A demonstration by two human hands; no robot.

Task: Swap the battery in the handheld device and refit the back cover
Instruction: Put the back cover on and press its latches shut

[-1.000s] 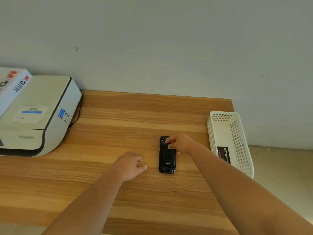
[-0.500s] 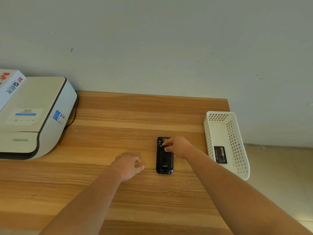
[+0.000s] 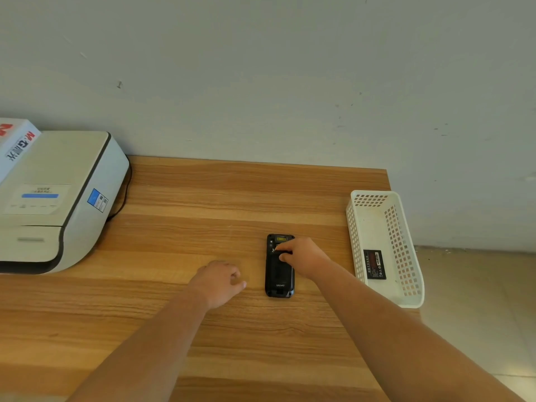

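Observation:
A black handheld device (image 3: pixel 279 278) lies back side up on the wooden table (image 3: pixel 203 198), its back cover in place. My right hand (image 3: pixel 304 258) rests on the device's upper half, thumb and fingers pinched at a small latch near the top of the cover. My left hand (image 3: pixel 219 281) lies loosely curled on the table just left of the device, apart from it and holding nothing. A black battery (image 3: pixel 374 264) with a red label lies inside the white perforated basket (image 3: pixel 406 285) to the right.
A white printer (image 3: pixel 55 198) with a black cable stands at the table's left, a white box (image 3: pixel 16 140) lying on top of it. The basket overhangs the table's right edge. A grey wall runs behind the table; floor shows at the right.
The view has shifted slightly. My right hand's fingers have stayed at the top of the device's back; my left hand has hardly moved.

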